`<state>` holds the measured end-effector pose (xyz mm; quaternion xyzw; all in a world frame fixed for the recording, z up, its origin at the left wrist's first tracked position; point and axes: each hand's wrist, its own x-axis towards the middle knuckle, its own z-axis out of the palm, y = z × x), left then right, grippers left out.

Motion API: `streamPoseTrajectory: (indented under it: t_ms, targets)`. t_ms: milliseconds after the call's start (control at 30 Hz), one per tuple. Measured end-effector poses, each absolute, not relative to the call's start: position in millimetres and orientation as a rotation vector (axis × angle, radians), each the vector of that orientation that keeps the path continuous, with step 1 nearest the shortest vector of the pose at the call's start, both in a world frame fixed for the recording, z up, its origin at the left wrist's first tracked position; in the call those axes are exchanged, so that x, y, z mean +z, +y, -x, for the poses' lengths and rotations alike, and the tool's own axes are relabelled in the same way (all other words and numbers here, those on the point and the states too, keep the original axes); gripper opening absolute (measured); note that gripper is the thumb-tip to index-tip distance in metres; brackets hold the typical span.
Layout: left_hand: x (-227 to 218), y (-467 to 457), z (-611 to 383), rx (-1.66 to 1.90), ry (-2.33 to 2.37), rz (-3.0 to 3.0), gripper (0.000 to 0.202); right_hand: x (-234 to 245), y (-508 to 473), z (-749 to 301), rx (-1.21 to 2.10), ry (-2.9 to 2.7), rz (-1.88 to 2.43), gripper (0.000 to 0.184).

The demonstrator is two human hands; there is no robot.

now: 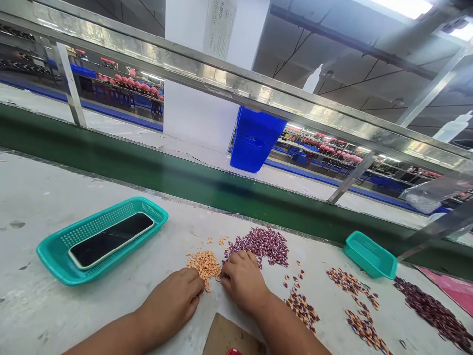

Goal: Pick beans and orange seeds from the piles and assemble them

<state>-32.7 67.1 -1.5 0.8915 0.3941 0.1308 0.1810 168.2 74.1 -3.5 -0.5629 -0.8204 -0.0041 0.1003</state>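
Note:
My left hand (173, 301) rests on the table at the near-left edge of a pile of small orange pieces (205, 265). Its fingers are curled together, and whatever they may hold is hidden. Between that pile and a heap of small purple pieces (269, 245) is my right hand (244, 280). Those fingers are bent and pinched too, with their tips mostly out of sight. Below and between my wrists lies a brown board (231, 335) with a red round thing (234, 351) at its lower edge, partly cut off.
A teal basket (55, 268) holding a phone (113, 239) lies left. Mixed orange-and-purple pieces (303, 308) spread rightward towards a small teal tray (371, 254) and dark red pieces (436, 315). Behind run a green strip (207, 185), a metal rail (207, 69) and a blue bin (254, 140).

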Motion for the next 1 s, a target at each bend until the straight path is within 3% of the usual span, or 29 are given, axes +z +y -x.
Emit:
streamPoseTrajectory:
  t_ms: [400, 567, 667, 867, 1000]
  targets:
    - [2, 70, 42, 0.385, 1.009, -2.473, 0.027, 18, 40, -181, 0.185, -2.113, 1.635, 0.015]
    - [6, 71, 48, 0.426, 1.195, -2.372, 0.024, 24, 17, -189, 0.319, -2.007, 1.587, 0.013]
    - [6, 68, 43, 0.387, 1.233, -2.379, 0.016, 22, 8, -190, 0.428, -1.931, 1.520, 0.013]
    - [5, 64, 31, 0.322, 1.237, -2.391, 0.024, 7, -7, -193, 0.571, -1.811, 1.408, 0.016]
    - [13, 57, 22, 0.388, 1.261, -2.290, 0.017, 2, -15, -191, 0.721, -1.640, 1.401, 0.016]
